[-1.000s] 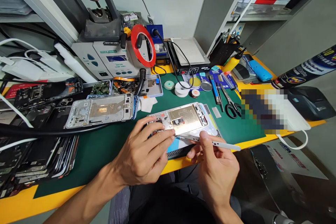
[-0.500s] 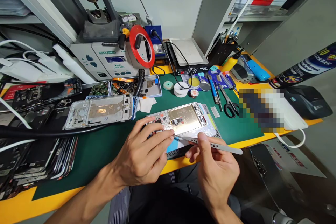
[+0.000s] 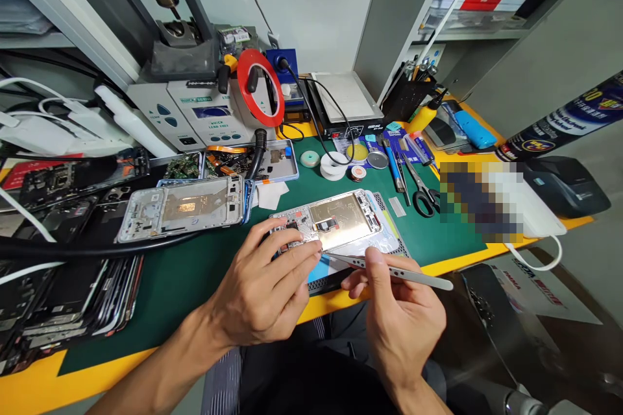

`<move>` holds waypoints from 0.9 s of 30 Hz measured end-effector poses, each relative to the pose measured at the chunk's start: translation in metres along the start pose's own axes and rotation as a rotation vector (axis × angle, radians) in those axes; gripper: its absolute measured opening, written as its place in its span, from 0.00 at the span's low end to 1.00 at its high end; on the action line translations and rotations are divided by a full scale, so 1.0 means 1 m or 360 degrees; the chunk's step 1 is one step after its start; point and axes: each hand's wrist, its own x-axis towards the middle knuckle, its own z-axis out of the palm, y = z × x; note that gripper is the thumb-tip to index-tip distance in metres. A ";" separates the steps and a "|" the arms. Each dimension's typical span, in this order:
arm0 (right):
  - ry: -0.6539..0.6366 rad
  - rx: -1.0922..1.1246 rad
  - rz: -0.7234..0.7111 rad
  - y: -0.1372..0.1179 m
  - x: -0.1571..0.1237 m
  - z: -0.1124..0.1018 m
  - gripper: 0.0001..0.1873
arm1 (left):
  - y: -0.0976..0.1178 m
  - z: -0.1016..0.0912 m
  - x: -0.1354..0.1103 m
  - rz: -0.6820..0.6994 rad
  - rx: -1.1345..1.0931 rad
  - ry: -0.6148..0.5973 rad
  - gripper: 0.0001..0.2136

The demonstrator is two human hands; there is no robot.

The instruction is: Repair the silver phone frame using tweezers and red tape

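An opened phone [image 3: 341, 220] with a gold shield plate lies on the green mat [image 3: 195, 272] near the table's front edge. My left hand [image 3: 263, 292] grips the phone's near left end, fingers curled over its circuit board. My right hand [image 3: 402, 324] pinches silver tweezers [image 3: 399, 270]. Their tip points left and touches the phone's near edge, right beside my left fingertips.
A second opened phone frame [image 3: 182, 207] lies to the left, with stacked phone parts [image 3: 68, 298] beyond it. A soldering station [image 3: 204, 113], red tape roll [image 3: 260, 87], scissors [image 3: 421, 194] and hand tools line the back. A black hose [image 3: 121, 246] crosses the mat.
The tweezers' tip has slid slightly left along the phone's near edge, and my right hand has shifted a little with it. My left hand keeps its grip.
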 end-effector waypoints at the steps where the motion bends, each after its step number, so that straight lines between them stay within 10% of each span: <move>1: 0.0001 -0.0006 -0.0007 0.000 0.000 0.000 0.04 | 0.000 0.000 0.000 0.0000 0.0000 -0.0001 0.19; 27: -0.0052 -0.0084 -0.0207 0.007 -0.002 -0.005 0.04 | 0.004 0.000 -0.002 -0.0039 -0.0047 0.0003 0.20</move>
